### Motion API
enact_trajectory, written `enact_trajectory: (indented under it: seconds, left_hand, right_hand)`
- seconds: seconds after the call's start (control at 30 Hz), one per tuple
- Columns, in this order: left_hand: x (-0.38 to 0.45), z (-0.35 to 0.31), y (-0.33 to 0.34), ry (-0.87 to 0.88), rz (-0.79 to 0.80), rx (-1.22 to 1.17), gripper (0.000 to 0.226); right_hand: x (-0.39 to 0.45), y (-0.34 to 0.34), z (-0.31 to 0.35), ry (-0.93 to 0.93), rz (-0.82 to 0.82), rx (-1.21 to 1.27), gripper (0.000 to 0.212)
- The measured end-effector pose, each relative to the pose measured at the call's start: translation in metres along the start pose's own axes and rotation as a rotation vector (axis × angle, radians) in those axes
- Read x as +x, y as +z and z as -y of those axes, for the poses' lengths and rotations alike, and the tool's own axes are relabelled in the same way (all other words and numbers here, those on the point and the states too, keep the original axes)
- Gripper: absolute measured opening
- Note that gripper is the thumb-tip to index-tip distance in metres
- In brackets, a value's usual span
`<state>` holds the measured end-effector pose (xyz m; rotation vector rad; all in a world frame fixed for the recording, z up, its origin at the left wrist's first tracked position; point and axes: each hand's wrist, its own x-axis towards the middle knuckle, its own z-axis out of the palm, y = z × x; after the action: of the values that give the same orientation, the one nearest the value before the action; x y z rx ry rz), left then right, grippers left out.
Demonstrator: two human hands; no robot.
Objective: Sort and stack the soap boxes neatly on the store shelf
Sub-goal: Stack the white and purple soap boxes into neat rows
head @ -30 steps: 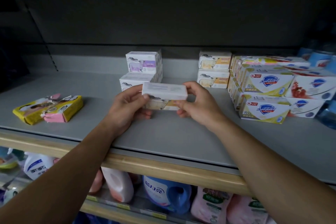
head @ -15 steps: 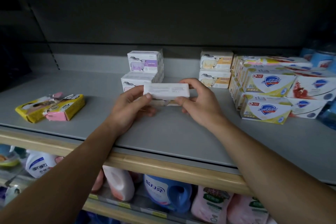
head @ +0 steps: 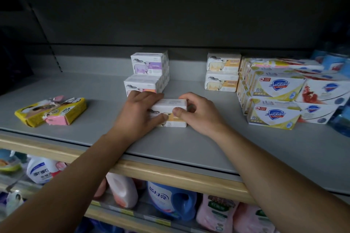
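A white soap box with an orange sheep label (head: 171,112) rests on the grey shelf (head: 189,145), in the middle. My left hand (head: 139,114) grips its left end and my right hand (head: 198,113) grips its right end. Just behind my left hand stands a stack of two white sheep-label boxes (head: 147,75); the upper one has a purple label. Further right at the back is a stack of two orange-label sheep boxes (head: 222,72).
Stacks of white and yellow Safeguard boxes (head: 274,100) fill the right side of the shelf. Torn yellow soap packs with pink bars (head: 51,111) lie at the left. A wooden edge (head: 170,174) fronts the shelf; detergent bottles (head: 170,200) stand on the shelf below.
Both hands have lowered the orange-label box from mid-air down onto the shelf surface, turning it so that its label faces forward.
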<state>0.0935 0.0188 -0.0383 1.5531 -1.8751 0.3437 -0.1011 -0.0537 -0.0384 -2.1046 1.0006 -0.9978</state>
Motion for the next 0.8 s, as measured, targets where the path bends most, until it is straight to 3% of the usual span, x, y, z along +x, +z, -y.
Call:
enact_trajectory:
  seconds: [0.2, 0.33, 0.43, 0.6, 0.8]
  left_hand:
    - [0.012, 0.006, -0.016, 0.055, 0.095, 0.150, 0.050]
    - [0.020, 0.020, -0.036, -0.043, -0.027, 0.176, 0.048]
    - [0.037, 0.032, -0.048, -0.064, -0.095, 0.187, 0.046]
    - [0.077, 0.053, -0.049, -0.126, -0.146, 0.203, 0.045]
    - [0.113, 0.083, -0.030, -0.202, -0.062, 0.231, 0.048]
  right_hand:
    - [0.008, -0.001, -0.001, 0.073, -0.019, 0.016, 0.025]
    - [0.009, -0.001, -0.009, 0.147, 0.152, -0.476, 0.054]
    - [0.007, 0.007, -0.011, 0.126, 0.217, -0.672, 0.056]
    - [0.007, 0.009, -0.012, 0.125, 0.227, -0.696, 0.056]
    - [0.008, 0.010, -0.014, 0.104, 0.200, -0.695, 0.055]
